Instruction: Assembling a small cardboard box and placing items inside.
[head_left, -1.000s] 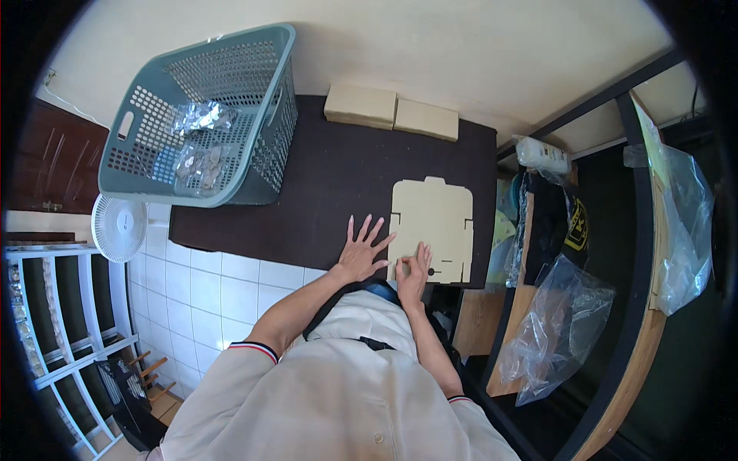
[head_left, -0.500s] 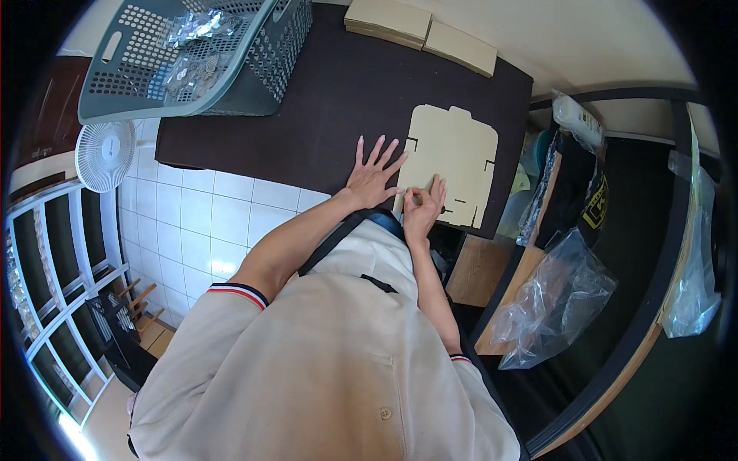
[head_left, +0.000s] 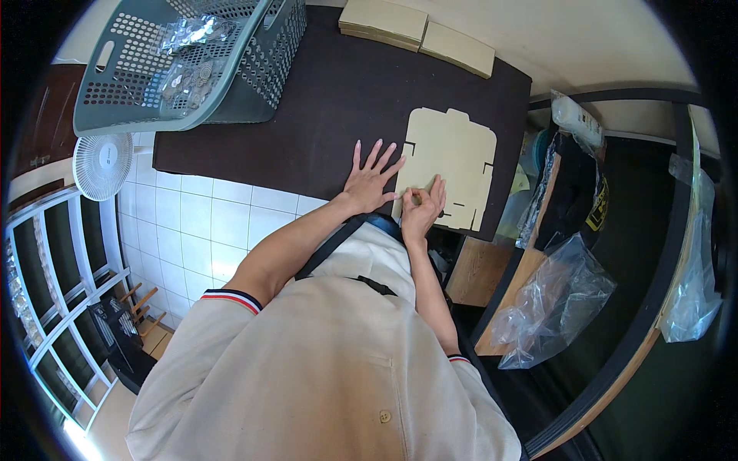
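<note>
A flat die-cut cardboard box blank [head_left: 450, 150], tan with dark slots and a tab at its far edge, lies near the front right of a dark brown table [head_left: 307, 146]. My left hand [head_left: 370, 183] is spread flat with fingers apart, mostly on the table, its fingertips and thumb reaching the blank's left edge. My right hand [head_left: 421, 211] rests over the blank's near left part. Its thumb and index finger are pinched together in a ring at the blank's left side, the other fingers extended. Whatever may be in the pinch is too small to tell.
A grey-green perforated plastic basket [head_left: 238, 111] with clear packets of small shiny parts stands far left. Folded cardboard stacks [head_left: 382, 19] lie along the back. A white fan [head_left: 102, 167] is beyond the left edge; a clear plastic bag [head_left: 553, 307] hangs at right.
The view has shifted slightly. Both hands and the cardboard blank keep nearly the same places, with the right hand's pinch unchanged.
</note>
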{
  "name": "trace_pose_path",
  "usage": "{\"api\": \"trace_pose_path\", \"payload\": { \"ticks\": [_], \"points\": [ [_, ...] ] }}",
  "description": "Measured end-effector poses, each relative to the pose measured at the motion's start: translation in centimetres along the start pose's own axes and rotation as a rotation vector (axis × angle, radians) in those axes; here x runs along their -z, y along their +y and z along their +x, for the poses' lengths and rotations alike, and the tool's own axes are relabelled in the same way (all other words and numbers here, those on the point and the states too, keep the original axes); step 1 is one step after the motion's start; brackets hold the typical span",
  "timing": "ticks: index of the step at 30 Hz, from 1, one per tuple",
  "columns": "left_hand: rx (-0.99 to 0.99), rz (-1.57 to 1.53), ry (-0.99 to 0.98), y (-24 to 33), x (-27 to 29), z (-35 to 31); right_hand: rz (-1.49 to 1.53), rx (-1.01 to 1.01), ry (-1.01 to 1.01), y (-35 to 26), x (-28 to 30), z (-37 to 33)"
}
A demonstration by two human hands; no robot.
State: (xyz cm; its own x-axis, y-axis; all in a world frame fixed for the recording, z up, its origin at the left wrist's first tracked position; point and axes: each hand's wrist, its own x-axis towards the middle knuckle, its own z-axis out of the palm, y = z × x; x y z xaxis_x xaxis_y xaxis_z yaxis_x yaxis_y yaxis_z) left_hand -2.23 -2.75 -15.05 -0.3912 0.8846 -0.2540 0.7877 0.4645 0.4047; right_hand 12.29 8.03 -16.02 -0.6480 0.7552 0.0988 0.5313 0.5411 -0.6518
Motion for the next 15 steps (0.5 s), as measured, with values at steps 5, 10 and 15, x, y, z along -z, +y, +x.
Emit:
{"api": "trace_pose_path", "payload": {
  "ticks": [5,10,15],
  "points": [
    [0.009,-0.004,-0.026,0.3,0.5,-0.1,-0.007,-0.010,0.003,0.0,-0.5,0.8],
    [0.017,-0.001,-0.042,0.3,0.5,-0.1,-0.019,-0.005,0.049,0.1,-1.8,3.4],
    [0.024,0.021,-0.063,0.1,0.9,0.4,-0.062,-0.026,0.060,-0.9,-2.4,6.2]
  ]
}}
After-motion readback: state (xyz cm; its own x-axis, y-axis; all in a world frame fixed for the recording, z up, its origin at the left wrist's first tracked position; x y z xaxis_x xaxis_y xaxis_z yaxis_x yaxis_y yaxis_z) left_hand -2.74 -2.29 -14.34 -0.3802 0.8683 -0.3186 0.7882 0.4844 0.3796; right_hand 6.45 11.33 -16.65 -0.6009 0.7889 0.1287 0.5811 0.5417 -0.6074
